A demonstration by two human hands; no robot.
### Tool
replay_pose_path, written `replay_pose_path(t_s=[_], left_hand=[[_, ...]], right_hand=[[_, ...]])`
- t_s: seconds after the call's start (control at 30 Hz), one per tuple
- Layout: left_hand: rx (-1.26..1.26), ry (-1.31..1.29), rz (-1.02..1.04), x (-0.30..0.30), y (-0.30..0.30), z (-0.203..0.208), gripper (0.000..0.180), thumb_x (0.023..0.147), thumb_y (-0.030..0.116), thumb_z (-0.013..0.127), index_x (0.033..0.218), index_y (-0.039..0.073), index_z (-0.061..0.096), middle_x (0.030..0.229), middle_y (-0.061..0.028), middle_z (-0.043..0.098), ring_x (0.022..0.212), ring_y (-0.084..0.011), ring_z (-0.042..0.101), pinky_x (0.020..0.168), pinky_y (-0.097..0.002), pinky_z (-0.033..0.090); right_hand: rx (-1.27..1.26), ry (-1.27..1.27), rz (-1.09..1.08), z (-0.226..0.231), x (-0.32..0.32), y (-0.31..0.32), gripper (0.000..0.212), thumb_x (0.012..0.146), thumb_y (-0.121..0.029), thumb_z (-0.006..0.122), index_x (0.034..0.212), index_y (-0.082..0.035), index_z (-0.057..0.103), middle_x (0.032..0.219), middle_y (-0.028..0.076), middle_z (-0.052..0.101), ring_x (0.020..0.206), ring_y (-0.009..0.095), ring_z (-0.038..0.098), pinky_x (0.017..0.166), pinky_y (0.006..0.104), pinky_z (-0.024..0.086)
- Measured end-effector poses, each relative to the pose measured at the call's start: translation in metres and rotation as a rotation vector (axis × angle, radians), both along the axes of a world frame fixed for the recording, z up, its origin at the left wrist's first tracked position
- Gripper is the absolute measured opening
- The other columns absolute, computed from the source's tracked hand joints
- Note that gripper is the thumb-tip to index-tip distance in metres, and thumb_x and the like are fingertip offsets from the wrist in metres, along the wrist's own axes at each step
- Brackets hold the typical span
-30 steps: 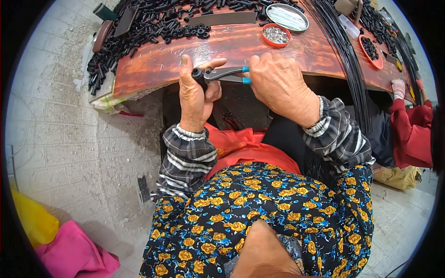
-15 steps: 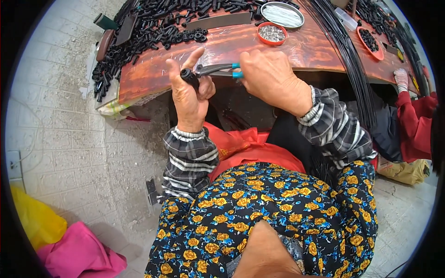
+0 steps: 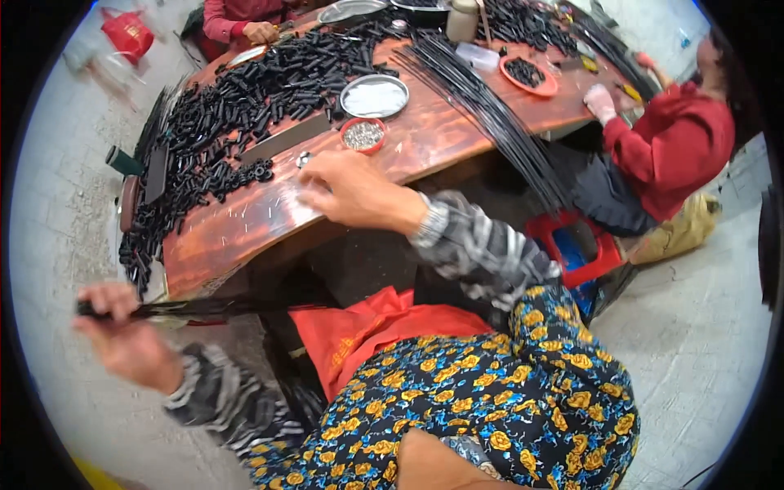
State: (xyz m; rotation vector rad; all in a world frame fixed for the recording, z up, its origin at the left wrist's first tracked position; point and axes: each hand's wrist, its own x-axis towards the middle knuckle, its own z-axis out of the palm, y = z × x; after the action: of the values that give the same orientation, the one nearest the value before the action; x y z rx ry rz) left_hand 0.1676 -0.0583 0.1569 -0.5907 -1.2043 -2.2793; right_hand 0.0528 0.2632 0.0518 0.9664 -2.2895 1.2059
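Note:
Low at the far left, off the table's end, my left hand (image 3: 131,339) is closed around a short black tube (image 3: 88,309). Motion smears this hand. Thin black strands (image 3: 204,309) stretch from it toward the red cloth on my lap. Over the table's front edge, my right hand (image 3: 351,192) has its fingers curled down. A small shiny metal piece (image 3: 304,159) shows at its fingertips; what lies inside the fingers is hidden. Just beyond this hand stands a red-rimmed dish (image 3: 363,135) of small metal pieces.
Many black tubular parts (image 3: 269,90) are heaped behind a dark strip (image 3: 286,139) on the wooden table (image 3: 245,229). A metal tray (image 3: 374,97) holds pale strips. Long black cables (image 3: 490,106) hang over the front edge. A person in red (image 3: 678,139) sits at right, another sleeve (image 3: 224,24) far left.
My left hand has swung down and left with the black tube. My right hand has shifted left and lower; the teal-handled pliers it held no longer show clearly. The view has turned.

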Motion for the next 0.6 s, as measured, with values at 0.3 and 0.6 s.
replay_pose_path(t_s=[0.3, 0.6], left_hand=[[-0.263, -0.088, 0.254, 0.067, -0.088, 0.074, 0.027, 0.102, 0.025, 0.043, 0.113, 0.000, 0.047, 0.084, -0.0011, 0.040, 0.069, -0.0108, 0.037, 0.063, -0.0245, 0.032], [-0.521, -0.636, 0.567, 0.059, -0.030, -0.074, 0.030, 0.100, 0.030, 0.049, 0.101, 0.004, 0.063, 0.071, 0.0045, 0.051, 0.056, -0.0038, 0.041, 0.049, -0.0188, 0.031]], right_hand=[[-0.654, 0.232, 1.225, 0.162, 0.154, 0.048, 0.022, 0.079, -0.006, 0.052, 0.057, -0.007, 0.052, 0.055, 0.004, 0.053, 0.041, 0.014, 0.047, 0.037, 0.0279, 0.031], [-0.058, 0.077, 0.946, 0.122, 0.134, 0.037, 0.017, 0.063, -0.008, 0.068, 0.056, 0.001, 0.056, 0.057, 0.009, 0.058, 0.048, 0.023, 0.057, 0.044, 0.0324, 0.043]])
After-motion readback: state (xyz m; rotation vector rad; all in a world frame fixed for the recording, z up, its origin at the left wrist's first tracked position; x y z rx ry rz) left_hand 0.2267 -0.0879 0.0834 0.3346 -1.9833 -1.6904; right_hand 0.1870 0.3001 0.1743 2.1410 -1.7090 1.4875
